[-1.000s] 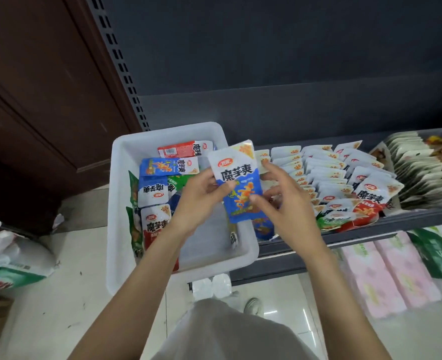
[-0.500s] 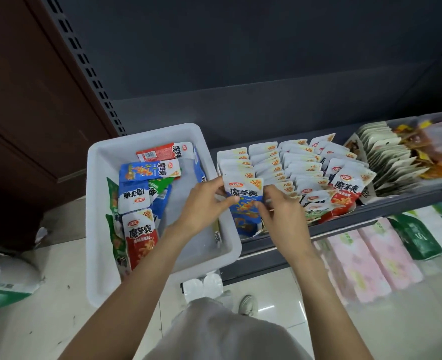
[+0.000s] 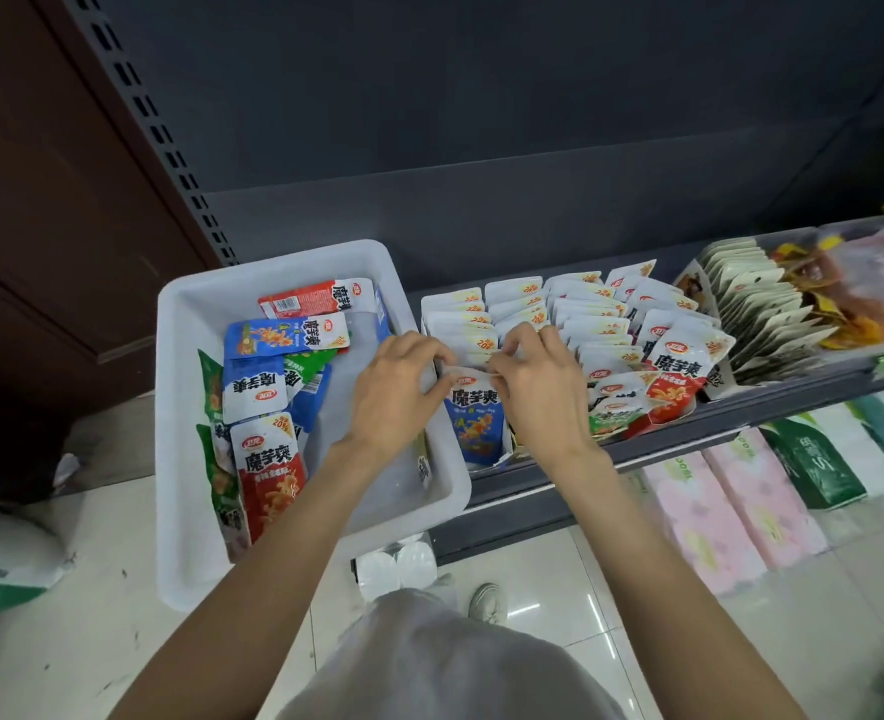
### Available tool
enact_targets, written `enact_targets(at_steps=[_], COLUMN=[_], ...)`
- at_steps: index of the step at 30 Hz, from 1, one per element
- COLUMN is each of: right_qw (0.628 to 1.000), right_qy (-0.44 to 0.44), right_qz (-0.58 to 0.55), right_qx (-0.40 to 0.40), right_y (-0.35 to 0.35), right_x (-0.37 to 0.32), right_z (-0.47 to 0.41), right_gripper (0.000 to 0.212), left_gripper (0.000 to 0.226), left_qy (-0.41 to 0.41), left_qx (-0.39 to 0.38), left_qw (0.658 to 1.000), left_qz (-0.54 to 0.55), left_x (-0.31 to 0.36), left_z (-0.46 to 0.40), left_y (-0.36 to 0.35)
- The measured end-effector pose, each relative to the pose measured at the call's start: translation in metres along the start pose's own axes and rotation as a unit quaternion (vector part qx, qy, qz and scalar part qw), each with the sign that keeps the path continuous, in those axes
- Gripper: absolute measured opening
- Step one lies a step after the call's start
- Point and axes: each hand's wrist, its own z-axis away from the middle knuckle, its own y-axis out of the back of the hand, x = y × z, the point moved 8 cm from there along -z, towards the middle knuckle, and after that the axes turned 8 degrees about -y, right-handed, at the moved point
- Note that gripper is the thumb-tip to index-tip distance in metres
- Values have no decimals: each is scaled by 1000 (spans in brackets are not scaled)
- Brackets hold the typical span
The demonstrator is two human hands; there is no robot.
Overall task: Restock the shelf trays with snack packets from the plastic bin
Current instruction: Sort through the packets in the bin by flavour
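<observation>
A blue snack packet (image 3: 476, 423) stands upright at the front of the leftmost row in the shelf tray (image 3: 502, 459). My left hand (image 3: 395, 392) pinches its top left corner and my right hand (image 3: 538, 387) pinches its top right corner. Behind it stand rows of white-topped packets (image 3: 559, 314). The white plastic bin (image 3: 190, 459) sits to the left on the shelf edge, holding several blue, red and green packets (image 3: 268, 387) along its left side.
A second tray with pale packets (image 3: 762, 309) and orange snacks (image 3: 855, 283) lies at the right. Pink tissue packs (image 3: 725, 517) and green packs (image 3: 814, 465) fill the shelf below. Paper rolls (image 3: 398, 563) and my shoe (image 3: 486, 602) are on the tiled floor.
The blue packet went from held up over the bin's right edge down into the front of the leftmost tray row. Both hands followed it and stay on its top corners.
</observation>
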Motion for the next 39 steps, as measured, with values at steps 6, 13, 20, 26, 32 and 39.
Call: enact_targets(at_steps=[6,13,20,26,32,39], right_qw=[988,953,940,924,917,980], right_qy=[14,156,157,142,233,143], right_qz=[-137,-236,-56,10,105,-99], right_qx=[67,-105,-297,-355,-305,-96], right_y=[34,-25,-137,-172,-141,-61], right_x=[-25,-128,-202,-206,-204,-172], right_z=[1,-25,-66,-67,-48,-40], right_gripper=[16,21,62,69,46,46], left_gripper=[13,32,58,55,47,13], left_qy=[-11,134,233,235,242,244], left_qx=[213,46,-162,-200,-165,139], left_qw=[977,980,946,931,947,951], left_qz=[-4,-140,-154,-194,-134,131], left_x=[-20,-110,-163,-170,-171,-161], left_z=[39,85,87,93,89,75], left_y=[70,72,33,27,36,121])
